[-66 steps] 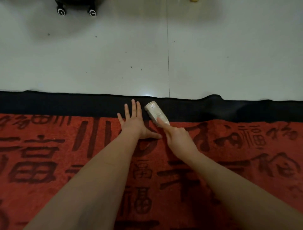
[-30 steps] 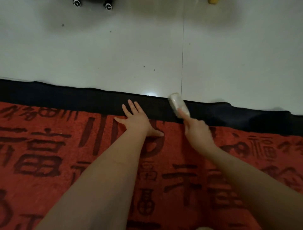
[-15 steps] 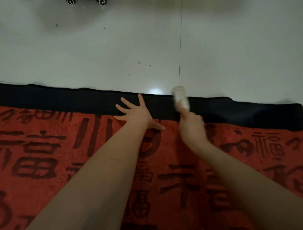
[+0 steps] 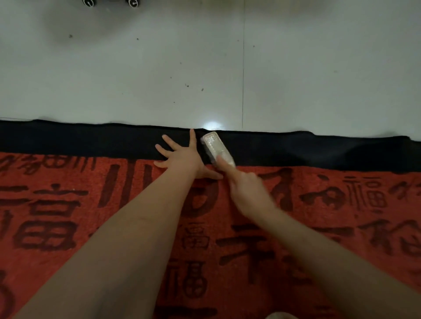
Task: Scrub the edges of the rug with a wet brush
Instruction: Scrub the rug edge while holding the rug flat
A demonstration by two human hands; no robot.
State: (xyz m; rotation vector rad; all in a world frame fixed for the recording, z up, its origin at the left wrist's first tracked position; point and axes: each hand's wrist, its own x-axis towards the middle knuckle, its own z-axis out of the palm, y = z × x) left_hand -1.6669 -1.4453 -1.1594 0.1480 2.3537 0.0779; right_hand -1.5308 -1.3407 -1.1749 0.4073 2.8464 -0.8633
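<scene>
A red rug (image 4: 68,227) with dark characters fills the lower half of the view, and its black border (image 4: 91,141) runs across the middle against the floor. My left hand (image 4: 182,157) lies flat on the border with its fingers spread. Just right of it, my right hand (image 4: 246,189) grips a pale clear brush (image 4: 215,146), index finger laid along its back. The brush rests on the black border, its far end almost at the rug's outer edge. My right hand is blurred.
Pale tiled floor (image 4: 319,68) with small dark specks lies beyond the rug. Two black caster wheels (image 4: 109,2) show at the top left edge. The border is rippled at the right (image 4: 364,150).
The brush has slid left along the black border, from well right of my left hand to right beside its fingers. My left hand stays pressed flat on the border.
</scene>
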